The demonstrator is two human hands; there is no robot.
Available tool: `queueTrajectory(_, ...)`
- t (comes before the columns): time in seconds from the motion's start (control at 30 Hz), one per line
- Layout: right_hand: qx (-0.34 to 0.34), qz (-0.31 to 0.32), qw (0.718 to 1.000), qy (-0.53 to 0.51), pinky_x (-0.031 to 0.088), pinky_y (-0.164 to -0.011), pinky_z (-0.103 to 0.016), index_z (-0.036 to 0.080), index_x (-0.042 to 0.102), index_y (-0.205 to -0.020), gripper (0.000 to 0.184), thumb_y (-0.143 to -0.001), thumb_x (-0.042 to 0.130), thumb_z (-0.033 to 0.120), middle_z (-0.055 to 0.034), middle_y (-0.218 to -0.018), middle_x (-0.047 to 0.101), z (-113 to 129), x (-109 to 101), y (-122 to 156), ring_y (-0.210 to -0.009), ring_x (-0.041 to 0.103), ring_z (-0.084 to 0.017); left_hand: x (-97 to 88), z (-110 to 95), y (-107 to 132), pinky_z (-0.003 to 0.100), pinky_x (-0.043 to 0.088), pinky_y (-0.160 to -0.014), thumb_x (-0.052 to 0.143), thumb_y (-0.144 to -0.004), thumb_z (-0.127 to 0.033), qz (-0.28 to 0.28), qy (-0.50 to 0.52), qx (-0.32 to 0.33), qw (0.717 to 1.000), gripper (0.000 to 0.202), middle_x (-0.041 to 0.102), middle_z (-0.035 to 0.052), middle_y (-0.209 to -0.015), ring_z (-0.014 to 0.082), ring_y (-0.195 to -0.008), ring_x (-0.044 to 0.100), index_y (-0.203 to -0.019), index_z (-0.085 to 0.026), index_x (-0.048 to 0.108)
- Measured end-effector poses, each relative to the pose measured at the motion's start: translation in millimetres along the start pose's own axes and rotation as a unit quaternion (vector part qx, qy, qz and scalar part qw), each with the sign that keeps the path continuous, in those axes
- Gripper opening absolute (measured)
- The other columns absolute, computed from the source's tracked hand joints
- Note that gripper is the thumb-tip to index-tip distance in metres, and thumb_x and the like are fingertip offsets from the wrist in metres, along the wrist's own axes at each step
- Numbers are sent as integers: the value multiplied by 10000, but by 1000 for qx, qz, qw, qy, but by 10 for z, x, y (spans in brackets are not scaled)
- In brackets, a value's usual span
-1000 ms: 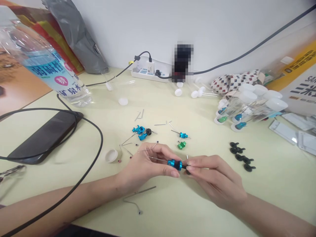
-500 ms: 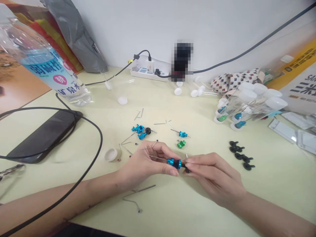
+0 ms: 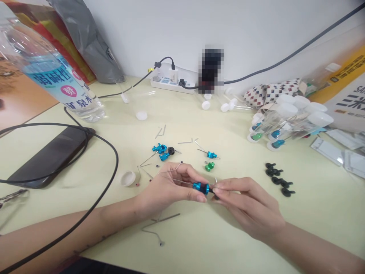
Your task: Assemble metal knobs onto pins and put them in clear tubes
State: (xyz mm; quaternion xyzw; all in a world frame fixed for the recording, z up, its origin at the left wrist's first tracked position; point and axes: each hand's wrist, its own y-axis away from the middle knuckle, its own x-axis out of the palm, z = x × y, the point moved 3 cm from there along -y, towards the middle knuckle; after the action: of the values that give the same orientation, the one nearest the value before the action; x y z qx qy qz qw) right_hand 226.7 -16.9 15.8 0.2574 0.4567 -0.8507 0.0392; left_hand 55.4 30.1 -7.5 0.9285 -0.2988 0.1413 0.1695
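My left hand [image 3: 168,186] pinches a small blue metal fitting [image 3: 200,187] with a thin wire running through it, just above the pale table [image 3: 199,243]. My right hand [image 3: 248,207] meets it from the right, fingertips closed on a small black piece [image 3: 216,196] at the fitting's end. Beyond my hands lie loose blue fittings [image 3: 160,149], another blue fitting [image 3: 211,155], a green fitting [image 3: 209,166] and several bent wires [image 3: 185,143]. One more bent wire [image 3: 159,224] lies in front of my left wrist.
Several black clips [image 3: 278,179] lie at the right. Capped clear tubes [image 3: 288,121] are piled further right. A water bottle [image 3: 54,72], a dark phone [image 3: 48,158] with a black cable [image 3: 112,152], a white cap [image 3: 128,178] and a power strip [image 3: 173,82] are at the left and back.
Both hands stay together on the blue fitting; they have shifted very slightly up the table. Nothing else has moved.
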Motion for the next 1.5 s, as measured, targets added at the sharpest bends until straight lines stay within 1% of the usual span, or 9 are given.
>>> queueTrajectory(0.1,1,-6,1000,4,613,-674,-212,124,683,-960,280,-746,607,-39,-83,-890,663,0,0,0,-777,679,-142,2,-3,4,208,541,-715,789,-604,-81,-3,-4,-5,1000,214,727,10,-826,127,-793,676,-781,-151,694)
queueTrajectory(0.27,1,4,1000,12,613,-647,-209,158,682,-981,280,-764,608,-3,-69,-875,677,7,-16,-9,-761,685,-144,-1,-8,-1,237,552,-712,803,-582,-94,-8,-5,-10,1000,220,725,24,-812,148,-788,678,-768,-145,696)
queueTrajectory(0.37,7,9,1000,18,608,-623,-195,171,683,-982,284,-768,606,2,-66,-870,676,8,-22,-10,-738,683,-135,-8,-4,-7,231,552,-702,806,-574,-90,-6,-6,-10,1000,224,725,22,-801,145,-779,676,-764,-148,702)
queueTrajectory(0.53,13,14,1000,6,603,-640,-181,128,679,-990,295,-748,614,-27,-87,-880,672,3,-19,-1,-747,680,-132,-15,2,-8,197,540,-700,797,-587,-73,6,-4,2,1000,223,726,6,-796,121,-773,671,-771,-162,708)
queueTrajectory(0.7,11,22,1000,-2,602,-646,-196,125,673,-1010,280,-760,625,9,-91,-877,674,-5,-28,-2,-757,680,-142,-13,-5,-4,171,533,-679,793,-594,-63,16,3,2,1000,222,724,-3,-783,102,-750,663,-773,-167,713)
queueTrajectory(0.87,14,31,999,4,591,-656,-182,100,678,-984,236,-771,623,17,-96,-846,676,-7,-19,-7,-756,678,-136,-12,-17,-2,186,538,-675,803,-575,-64,18,-4,4,1000,231,727,1,-775,120,-737,665,-768,-160,719)
queueTrajectory(1.07,30,9,1000,-4,597,-606,-207,155,635,-1045,287,-784,618,38,-72,-855,686,-14,-20,1,-740,678,-135,-14,-26,-12,174,542,-684,810,-566,-60,18,-8,9,1000,232,731,2,-803,118,-757,671,-755,-152,712)
queueTrajectory(1.23,22,-2,999,-27,599,-631,-221,112,656,-973,231,-766,632,14,-105,-846,679,-25,-12,7,-765,678,-149,-17,-27,-13,182,542,-712,809,-579,-77,20,-20,12,1000,229,729,7,-822,121,-789,668,-769,-151,706)
queueTrajectory(1.5,33,-15,998,-49,585,-587,-231,130,648,-1049,343,-739,647,-16,-111,-889,676,-50,4,26,-764,667,-157,-25,-29,-10,202,541,-737,801,-596,-94,17,-38,23,999,210,724,5,-823,128,-813,663,-767,-165,702)
